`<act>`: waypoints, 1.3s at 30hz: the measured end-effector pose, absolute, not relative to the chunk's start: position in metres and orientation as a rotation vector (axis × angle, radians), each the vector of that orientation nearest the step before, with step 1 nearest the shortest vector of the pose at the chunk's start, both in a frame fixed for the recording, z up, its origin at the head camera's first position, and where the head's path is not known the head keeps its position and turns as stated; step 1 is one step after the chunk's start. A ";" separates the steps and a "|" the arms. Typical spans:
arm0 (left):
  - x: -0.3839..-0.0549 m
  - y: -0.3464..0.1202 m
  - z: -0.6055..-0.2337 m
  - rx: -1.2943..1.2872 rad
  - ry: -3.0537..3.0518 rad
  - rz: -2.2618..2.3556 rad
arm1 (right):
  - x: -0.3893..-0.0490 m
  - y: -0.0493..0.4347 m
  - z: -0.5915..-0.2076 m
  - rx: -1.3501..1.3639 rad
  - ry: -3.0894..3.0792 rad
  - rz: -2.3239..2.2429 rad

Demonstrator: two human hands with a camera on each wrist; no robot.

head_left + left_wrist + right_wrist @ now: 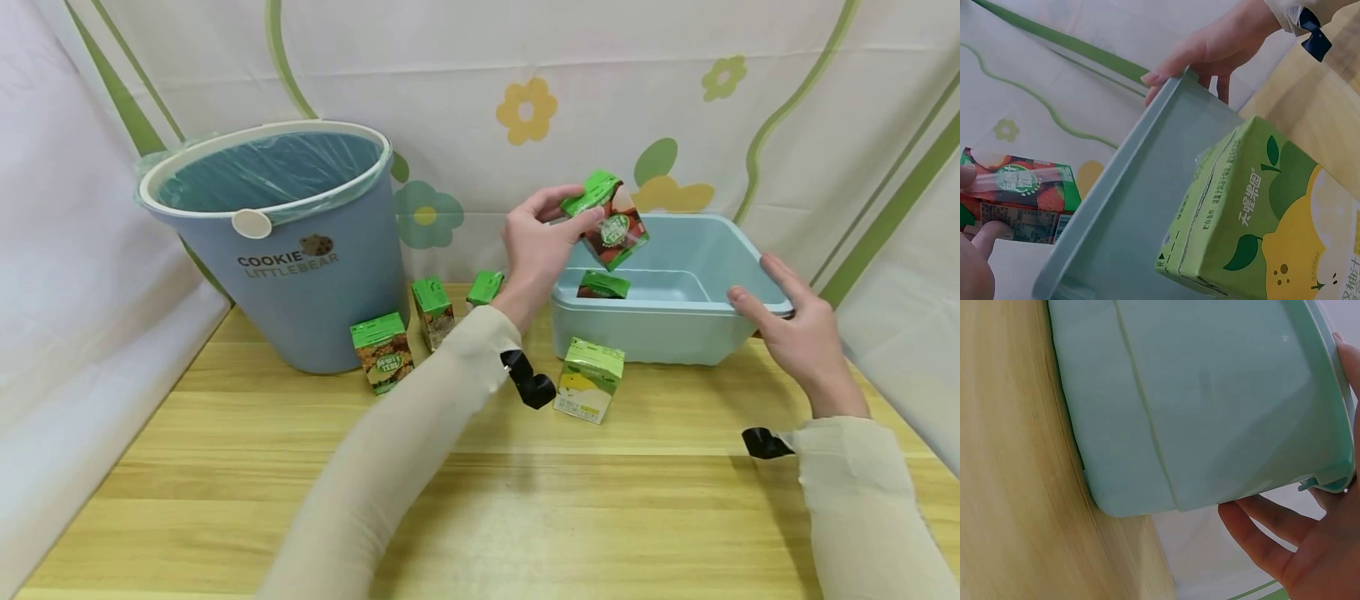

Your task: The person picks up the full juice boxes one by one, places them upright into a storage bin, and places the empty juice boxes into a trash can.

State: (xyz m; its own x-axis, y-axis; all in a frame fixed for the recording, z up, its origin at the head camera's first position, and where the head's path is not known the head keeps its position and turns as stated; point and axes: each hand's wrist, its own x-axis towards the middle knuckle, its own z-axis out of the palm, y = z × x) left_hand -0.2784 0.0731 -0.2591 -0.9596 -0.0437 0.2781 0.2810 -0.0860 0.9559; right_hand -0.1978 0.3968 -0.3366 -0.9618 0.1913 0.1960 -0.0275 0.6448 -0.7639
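My left hand (534,250) pinches a red juice carton (619,230) with a green top, tilted in the air over the left part of a pale blue-green bin (652,333). Strawberries show on that carton's side in the left wrist view. At the bin's right end, my right hand (812,337) grips the rim, its thumb on the upper edge and other fingers against the outer wall. Inside the bin, a second green-topped carton (604,285) is partly hidden by the front wall. Just in front of the bin stands a yellow-green juice carton (588,382) with a citrus picture.
A blue bucket (315,292) with a plastic liner stands at the left. Beside it are brown cartons with green tops: one in front (384,354), one behind (433,310), and another (486,287) partly behind my left arm. A flowered cloth (465,100) hangs behind the wooden table (585,508).
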 end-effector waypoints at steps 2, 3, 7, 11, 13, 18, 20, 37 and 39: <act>-0.281 0.077 -0.261 -0.261 -1.971 -2.125 | -0.198 0.397 -0.336 -0.131 -2.602 1.211; -0.283 0.079 -0.262 -0.266 -1.977 -2.112 | -0.198 0.397 -0.336 -0.129 -2.600 1.210; -0.287 0.087 -0.266 -0.287 -2.006 -2.073 | -0.198 0.398 -0.336 -0.124 -2.595 1.207; -0.289 0.095 -0.269 -0.345 -2.023 -2.062 | -0.199 0.398 -0.337 -0.125 -2.596 1.208; -0.290 0.097 -0.270 -0.386 -2.034 -2.058 | -0.199 0.397 -0.337 -0.125 -2.596 1.208; -0.294 0.103 -0.271 -0.484 -2.073 -2.045 | -0.201 0.397 -0.337 -0.131 -2.603 1.203; -0.295 0.105 -0.271 -0.533 -2.096 -2.037 | -0.201 0.397 -0.336 -0.136 -2.608 1.206; -0.310 0.120 -0.273 -0.790 -2.486 -1.839 | -0.202 0.396 -0.337 -0.138 -2.596 1.209; -0.311 0.121 -0.274 -0.794 -2.544 -1.764 | -0.202 0.396 -0.336 -0.139 -2.596 1.212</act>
State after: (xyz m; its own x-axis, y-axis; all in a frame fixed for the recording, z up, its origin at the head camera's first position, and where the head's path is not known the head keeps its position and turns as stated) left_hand -0.3109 0.1210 -0.2736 -0.8752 0.4253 0.2306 0.3651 0.2680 0.8916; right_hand -0.2020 0.3964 -0.3365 -0.9584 0.1998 0.2039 -0.0280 0.6450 -0.7637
